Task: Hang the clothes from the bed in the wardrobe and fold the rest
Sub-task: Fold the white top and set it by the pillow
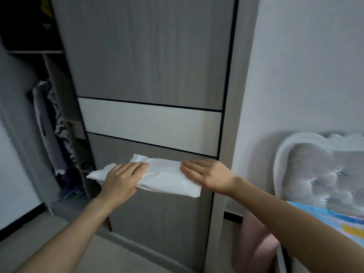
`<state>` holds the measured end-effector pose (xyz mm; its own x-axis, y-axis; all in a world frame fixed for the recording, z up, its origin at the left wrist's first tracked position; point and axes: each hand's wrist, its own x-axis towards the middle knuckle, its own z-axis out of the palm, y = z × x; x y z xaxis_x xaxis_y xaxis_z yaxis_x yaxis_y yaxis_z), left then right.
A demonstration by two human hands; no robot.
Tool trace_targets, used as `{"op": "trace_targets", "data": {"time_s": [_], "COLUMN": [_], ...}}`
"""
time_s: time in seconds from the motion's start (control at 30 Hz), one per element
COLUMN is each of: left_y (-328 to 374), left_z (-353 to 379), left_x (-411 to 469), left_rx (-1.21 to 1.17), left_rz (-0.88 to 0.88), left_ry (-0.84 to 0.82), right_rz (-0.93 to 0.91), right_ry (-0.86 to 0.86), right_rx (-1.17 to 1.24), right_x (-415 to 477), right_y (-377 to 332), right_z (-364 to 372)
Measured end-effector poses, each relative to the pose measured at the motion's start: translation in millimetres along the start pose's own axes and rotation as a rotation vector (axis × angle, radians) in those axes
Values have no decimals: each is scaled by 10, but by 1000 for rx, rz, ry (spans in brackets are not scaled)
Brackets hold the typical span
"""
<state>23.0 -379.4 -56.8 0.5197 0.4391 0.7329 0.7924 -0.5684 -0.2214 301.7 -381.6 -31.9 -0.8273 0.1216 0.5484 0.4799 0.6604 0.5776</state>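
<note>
Head view: a folded white cloth (167, 175) is held in the air in front of the closed wardrobe door (153, 56). The left hand (122, 180) holds its left part and the right hand (204, 176) its right end, fingers straight across the top, thumbs hidden beneath. Hanging clothes (49, 125) show in the open section at left, and the padded headboard (319, 174) stands at right.

- 2 grips are showing: left grip (122, 179) and right grip (204, 175).
- 1 folded white cloth (165, 178) is showing.
- 1 wardrobe (239, 95) is standing, with 1 sliding door (149, 56).
- At least 2 hanging garments (45, 125) are showing inside.
- 1 tufted headboard (319, 174) is showing.
</note>
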Motion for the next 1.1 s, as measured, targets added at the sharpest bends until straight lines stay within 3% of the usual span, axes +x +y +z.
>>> {"op": "trace_targets", "data": {"time_s": [0.27, 0.53, 0.67, 0.83, 0.93, 1.0, 1.1], "left_y": [-1317, -2349, -3058, -3935, -4526, -4823, -5294], "left_z": [-726, -967, -857, -747, -678, -648, -532], "left_x": [-788, -1212, -1295, -1326, -1443, -1501, -1649], "left_rx": [191, 318, 399, 330, 354, 335, 296], "left_rz": [-99, -172, -280, -506, -753, -831, -901], "left_ry": [-4, -18, -147, -360, -564, -660, -757], "right_rz": [-193, -304, -327, -248, -95, 5, -37], "right_ry": [102, 131, 189, 248, 119, -136, -519], "right_rx": [91, 149, 140, 144, 314, 453, 563], "right_x": [1669, 2841, 3505, 4312, 4785, 5023, 5268], "right_y": [-313, -413, -295, -199, -330, -460, -688], "right_z": [669, 1510, 2155, 2961, 3401, 3666, 4154]}}
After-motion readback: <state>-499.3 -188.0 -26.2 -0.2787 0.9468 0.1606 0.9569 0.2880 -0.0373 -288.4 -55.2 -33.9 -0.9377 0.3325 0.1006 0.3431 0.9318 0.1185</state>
